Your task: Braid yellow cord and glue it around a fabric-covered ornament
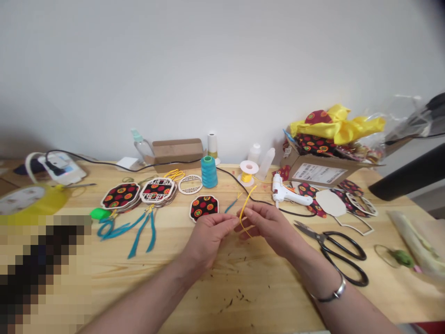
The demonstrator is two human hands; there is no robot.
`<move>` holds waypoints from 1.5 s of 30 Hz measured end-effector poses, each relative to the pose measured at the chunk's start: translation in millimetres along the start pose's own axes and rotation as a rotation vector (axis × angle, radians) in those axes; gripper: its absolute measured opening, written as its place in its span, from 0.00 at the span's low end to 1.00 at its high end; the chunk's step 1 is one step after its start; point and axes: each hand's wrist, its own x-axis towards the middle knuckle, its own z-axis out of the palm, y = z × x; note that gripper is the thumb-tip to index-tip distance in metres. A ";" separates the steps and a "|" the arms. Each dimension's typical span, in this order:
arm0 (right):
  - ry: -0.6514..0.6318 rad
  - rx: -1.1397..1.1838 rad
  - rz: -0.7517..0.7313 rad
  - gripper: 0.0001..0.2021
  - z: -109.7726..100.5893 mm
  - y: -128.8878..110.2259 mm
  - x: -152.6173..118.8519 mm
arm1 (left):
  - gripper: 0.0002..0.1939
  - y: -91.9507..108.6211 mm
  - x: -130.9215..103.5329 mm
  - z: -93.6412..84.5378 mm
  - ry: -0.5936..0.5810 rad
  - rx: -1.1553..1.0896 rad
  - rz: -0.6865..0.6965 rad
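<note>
Between my two hands a thin yellow cord [245, 204] stands up in a curve, its lower end trailing below the fingers. My right hand [269, 227] pinches this cord between thumb and fingers. The thumb and forefinger of my left hand [210, 234] are pressed together at the cord, where the fingertips of both hands meet. Just behind my left hand lies a dark, flower-patterned fabric piece with a pale edge [204, 208]. A short teal tassel strand [232, 204] with a yellow tip lies beyond the fingertips.
Black-handled scissors [325, 239] lie right of my right hand, near a white glue gun [290, 195]. Behind stand a teal thread cone [209, 172] and a yellow cord spool [249, 168]. Stacked patterned pieces [157, 191] with teal tassels lie left. A full cardboard box [318, 174] stands back right.
</note>
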 end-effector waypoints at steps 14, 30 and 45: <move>0.214 -0.264 -0.099 0.10 2.6 10.5 5.0 | 0.11 -3.6 0.5 -0.9 0.032 0.107 0.004; 0.119 -0.336 -0.142 0.10 0.7 8.2 2.2 | 0.07 2.4 -1.4 -0.3 -0.041 0.124 0.038; 0.190 -0.250 -0.069 0.07 -0.9 9.9 5.5 | 0.10 -1.6 1.4 -2.9 0.038 0.111 -0.005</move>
